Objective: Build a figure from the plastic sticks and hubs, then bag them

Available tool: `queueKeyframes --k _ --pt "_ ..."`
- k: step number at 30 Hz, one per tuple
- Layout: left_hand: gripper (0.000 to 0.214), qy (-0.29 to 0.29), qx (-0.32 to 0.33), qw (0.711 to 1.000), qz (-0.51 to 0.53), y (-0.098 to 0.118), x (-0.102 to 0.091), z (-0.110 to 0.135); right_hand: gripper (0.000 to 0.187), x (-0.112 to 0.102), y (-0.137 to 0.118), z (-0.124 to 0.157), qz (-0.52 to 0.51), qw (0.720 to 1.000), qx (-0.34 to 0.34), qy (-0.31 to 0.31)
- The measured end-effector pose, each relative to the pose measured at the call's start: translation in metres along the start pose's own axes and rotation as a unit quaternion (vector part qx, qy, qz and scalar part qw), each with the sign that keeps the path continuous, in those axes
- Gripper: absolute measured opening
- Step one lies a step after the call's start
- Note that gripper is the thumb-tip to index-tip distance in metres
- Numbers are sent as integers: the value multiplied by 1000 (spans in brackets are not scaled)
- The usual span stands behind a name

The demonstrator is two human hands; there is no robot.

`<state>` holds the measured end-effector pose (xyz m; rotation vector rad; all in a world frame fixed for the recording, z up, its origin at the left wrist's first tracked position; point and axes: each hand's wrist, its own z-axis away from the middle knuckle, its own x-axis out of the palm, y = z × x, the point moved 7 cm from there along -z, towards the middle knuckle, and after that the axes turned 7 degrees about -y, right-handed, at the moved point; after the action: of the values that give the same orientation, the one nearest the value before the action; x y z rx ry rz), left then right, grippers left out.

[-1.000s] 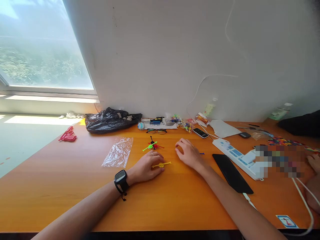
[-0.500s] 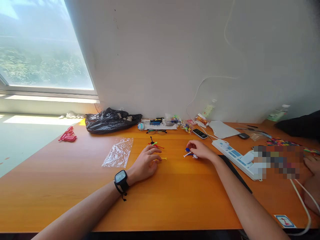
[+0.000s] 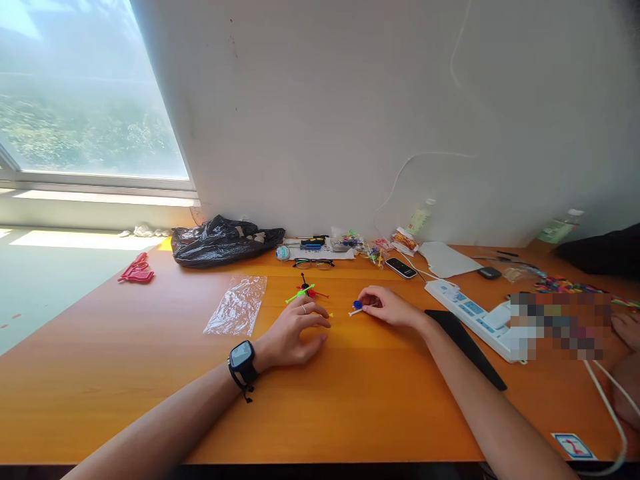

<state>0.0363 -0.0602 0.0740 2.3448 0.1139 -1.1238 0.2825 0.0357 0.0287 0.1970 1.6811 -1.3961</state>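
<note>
The left hand (image 3: 289, 336) hides most of a yellow piece (image 3: 331, 315) mid-frame. The right edge cuts off another person's hand (image 3: 627, 329).

Blue piece (image 3: 357, 305) (small, round) in right hand (image 3: 387, 307)

1. We see strong daylight entering through the window (image 3: 95, 107) at left, its upper glass nearly washed out.
2. The sill (image 3: 100, 197) glares white, while we find the grey wall (image 3: 310, 120) dimmer towards the right.
3. We catch a soft sheen on the counter (image 3: 225, 413) and sharp glints on the clear plastic sheet (image 3: 237, 305).
4. We notice wide-angle stretching at the edges.
5. Small plastic pieces (image 3: 301, 294) look soft to us; blocky pixelation (image 3: 555, 327) hides a patch at right.
</note>
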Motion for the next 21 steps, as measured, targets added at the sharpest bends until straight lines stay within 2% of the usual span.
queueKeyframes --k 4,7,11,15,18,21 --pt "13 -63 -14 997 41 4 10 1 18 12 -12 -1 15 1000 -23 -4" --pt "14 -95 -33 995 22 0 21 4 15 22 -25 0 14 999 -42 -16" --pt "27 -74 -38 997 8 -9 26 5 15 38 -48 4 9 997 -63 -49" --pt "23 -64 -27 997 19 -10 26 3 15 52 -68 8 0 993 -84 -85" --pt "22 -81 -11 996 23 -5 26 1 9 55 -71 10 -8 991 -90 -99" --pt "23 -93 -4 996 12 -2 26 1 5 49 -61 11 -10 991 -73 -113"
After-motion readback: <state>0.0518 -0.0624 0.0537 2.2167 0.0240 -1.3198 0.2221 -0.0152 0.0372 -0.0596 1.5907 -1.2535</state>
